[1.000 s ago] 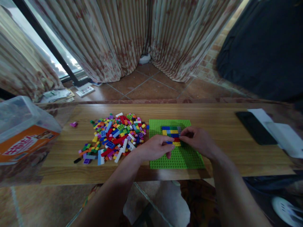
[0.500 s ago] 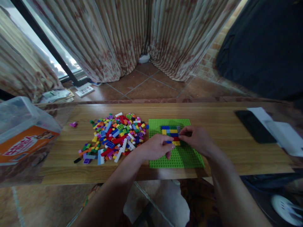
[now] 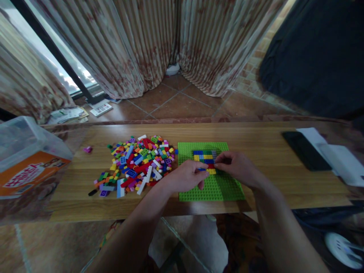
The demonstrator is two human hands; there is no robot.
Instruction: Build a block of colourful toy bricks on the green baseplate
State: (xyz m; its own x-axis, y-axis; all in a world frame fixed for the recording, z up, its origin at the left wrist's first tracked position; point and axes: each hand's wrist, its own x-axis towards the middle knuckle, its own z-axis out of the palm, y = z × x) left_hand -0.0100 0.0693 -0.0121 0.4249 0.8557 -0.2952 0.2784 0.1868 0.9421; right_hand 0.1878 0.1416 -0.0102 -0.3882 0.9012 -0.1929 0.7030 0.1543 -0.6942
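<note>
The right hand (image 3: 237,167) has thumb and fingertips close together at the right edge of a multicoloured brick build (image 3: 203,157); whether its grip holds a piece, I cannot tell. The left hand (image 3: 185,176) covers the near left corner, its grip equally unclear. Beneath lies a green baseplate (image 3: 212,192) on the wooden worktop (image 3: 264,151), loose bricks (image 3: 142,159) heaped to its left.

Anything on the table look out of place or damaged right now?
One small thing: a pink bit lies apart from the brick pile, over toward the clear box. I see no damage. The built block looks square on the green baseplate, though the left hand covers part of it.
</note>
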